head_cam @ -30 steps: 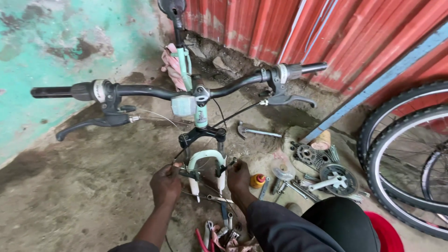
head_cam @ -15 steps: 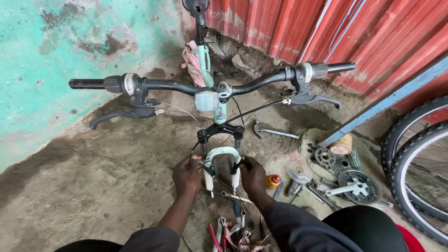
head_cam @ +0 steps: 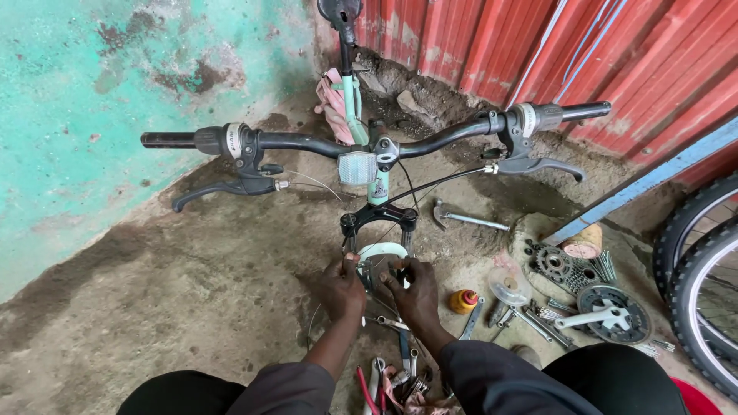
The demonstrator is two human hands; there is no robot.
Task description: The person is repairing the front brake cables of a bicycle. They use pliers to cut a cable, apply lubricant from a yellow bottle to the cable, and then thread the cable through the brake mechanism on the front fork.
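Pale-green bicycle fork arch (head_cam: 382,250), below the black handlebar (head_cam: 369,144), sits between both hands at scene centre. Compared with a second ago, the view has drifted so the bike sits further right; the grip looks unchanged. Left hand (head_cam: 340,288) pinches the arch's left side; right hand (head_cam: 415,290) pinches small dark brake hardware (head_cam: 397,270). Tools, including a steel wrench (head_cam: 469,219), lie right on the dirt floor (head_cam: 192,307).

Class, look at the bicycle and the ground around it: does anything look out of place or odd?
Yes. The bicycle's fork has no front wheel, and loose parts, a crank and sprocket cluster, lie scattered on the ground beside it.
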